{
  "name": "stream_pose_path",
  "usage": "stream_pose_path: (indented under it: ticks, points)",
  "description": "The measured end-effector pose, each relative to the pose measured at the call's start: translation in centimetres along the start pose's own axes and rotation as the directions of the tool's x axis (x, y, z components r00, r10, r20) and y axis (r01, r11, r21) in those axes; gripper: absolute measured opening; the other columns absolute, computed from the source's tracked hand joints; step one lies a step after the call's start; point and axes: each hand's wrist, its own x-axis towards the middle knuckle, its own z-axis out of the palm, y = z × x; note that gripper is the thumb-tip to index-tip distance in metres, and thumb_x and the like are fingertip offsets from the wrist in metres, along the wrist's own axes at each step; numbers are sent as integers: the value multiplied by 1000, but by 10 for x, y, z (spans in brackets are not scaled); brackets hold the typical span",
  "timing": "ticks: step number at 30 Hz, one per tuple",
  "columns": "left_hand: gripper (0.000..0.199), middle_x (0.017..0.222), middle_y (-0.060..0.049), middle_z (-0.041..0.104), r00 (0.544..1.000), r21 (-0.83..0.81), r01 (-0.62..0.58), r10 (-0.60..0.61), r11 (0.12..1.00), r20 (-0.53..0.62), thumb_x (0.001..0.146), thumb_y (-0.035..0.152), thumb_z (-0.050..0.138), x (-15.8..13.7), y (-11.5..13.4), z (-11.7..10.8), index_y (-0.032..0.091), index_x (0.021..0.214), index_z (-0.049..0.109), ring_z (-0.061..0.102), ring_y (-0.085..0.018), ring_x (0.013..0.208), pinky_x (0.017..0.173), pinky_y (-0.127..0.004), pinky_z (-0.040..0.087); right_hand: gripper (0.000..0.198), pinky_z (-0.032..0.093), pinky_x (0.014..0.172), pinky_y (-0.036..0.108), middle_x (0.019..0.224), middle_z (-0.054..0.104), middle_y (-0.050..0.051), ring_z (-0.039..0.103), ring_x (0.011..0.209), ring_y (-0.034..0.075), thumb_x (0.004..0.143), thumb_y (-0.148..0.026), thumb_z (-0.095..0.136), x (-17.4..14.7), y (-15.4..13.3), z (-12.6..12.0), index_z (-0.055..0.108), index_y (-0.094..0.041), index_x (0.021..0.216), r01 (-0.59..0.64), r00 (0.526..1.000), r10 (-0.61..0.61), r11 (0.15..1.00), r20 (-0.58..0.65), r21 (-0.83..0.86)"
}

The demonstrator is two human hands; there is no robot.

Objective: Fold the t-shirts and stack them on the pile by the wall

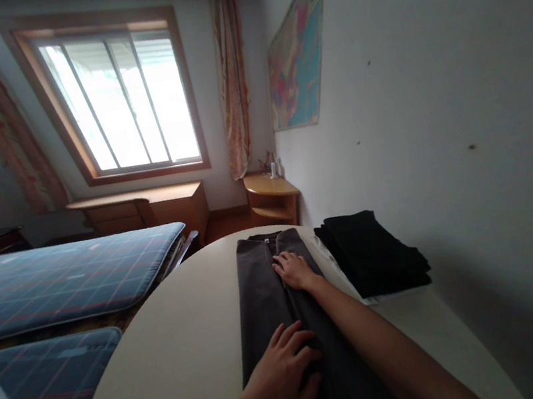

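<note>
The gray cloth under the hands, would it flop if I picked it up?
Probably yes: the gray cloth lies flat and folded, so it would likely droop. It probably won't roll, being so flat. The table looks smooth, so it might slide if pushed.

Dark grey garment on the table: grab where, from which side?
Dark grey garment: pinch the far half of its long left edge, coming from the left, I'd say. It lies flat, and that stretch is uncovered on the table; the left hand lies nearer in, the right hand on the right half.
</note>
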Motion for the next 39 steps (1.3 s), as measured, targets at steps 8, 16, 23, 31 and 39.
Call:
stream_pose_path:
  ticks: [8,16,23,31,39]
  points:
    - [43,152,-3,46,997,31,-74,73,997,20,93,23,52,-2,-3,-3,28,136,52,29,-26,148,122,-55,19,52,22,119,41,158,38,9,31,146,22,105,-40,28,-21,4,-7,42,-18,150,55,998,-56,998,34,31]
    - [48,147,-4,50,991,124,-37,52,992,-122,86,14,50,-3,-6,12,25,133,53,38,-23,142,120,-45,31,55,15,121,48,161,32,8,22,150,25,103,-45,30,-130,19,-36,42,-21,150,143,980,-144,990,138,20]
    - [50,156,-10,41,983,227,89,-49,970,-176,95,32,50,-6,-9,25,23,144,47,36,-30,144,118,-50,32,73,6,122,52,165,17,5,10,152,30,96,-67,34,-227,10,-49,28,-26,157,176,954,-180,984,241,40]
    - [60,163,-12,26,995,165,90,-94,982,18,99,37,46,-28,19,21,23,155,32,20,-32,151,121,-55,22,74,6,121,56,165,13,6,5,152,33,96,-65,37,-242,-11,-57,26,-26,157,56,967,-56,998,249,10]
    - [82,166,-12,15,992,61,-30,23,998,125,86,39,68,-96,56,27,22,153,26,12,-32,152,122,-56,21,69,2,122,58,164,22,6,14,151,31,97,-56,44,-293,-21,-66,27,-26,157,265,909,-302,951,286,162]
